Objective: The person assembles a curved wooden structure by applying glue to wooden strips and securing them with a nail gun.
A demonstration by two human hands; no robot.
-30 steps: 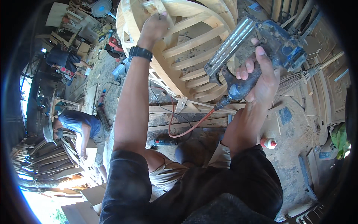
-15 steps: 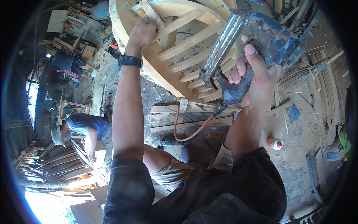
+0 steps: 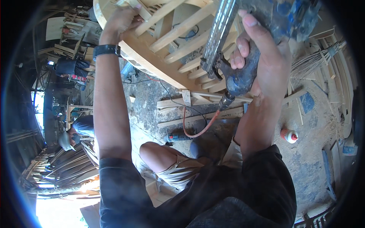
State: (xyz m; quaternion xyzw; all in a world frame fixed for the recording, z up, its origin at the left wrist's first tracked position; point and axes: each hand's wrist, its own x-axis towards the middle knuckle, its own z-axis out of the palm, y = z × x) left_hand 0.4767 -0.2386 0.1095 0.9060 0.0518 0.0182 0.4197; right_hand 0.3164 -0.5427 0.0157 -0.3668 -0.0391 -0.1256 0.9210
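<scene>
A curved, slatted wooden frame [image 3: 152, 62] fills the top middle of the view. My left hand [image 3: 121, 23], with a black watch on its wrist, is closed at the frame's upper left, around a short wooden slat [image 3: 144, 14]. My right hand [image 3: 272, 57] is wrapped around the dark handle of a worn blue air nail gun [image 3: 240, 79]. The gun is raised over the frame's right side, its silver magazine slanting across the slats. Its upper end runs out of view. An orange air hose [image 3: 197, 133] hangs from the handle's base.
Wooden strips [image 3: 201, 116] lie on the floor beneath the frame, near a blue-green power tool [image 3: 178, 136]. A white glue bottle with a red cap [image 3: 289, 136] stands at right, below a twig broom [image 3: 315, 62]. At left, a co-worker in a cap [image 3: 67, 140] bends over; another person [image 3: 72, 67] is farther off.
My left hand has shifted left and up with the frame's edge. The nail gun has moved up and slightly right in the picture. The whole view has shifted, and the co-worker is lower.
</scene>
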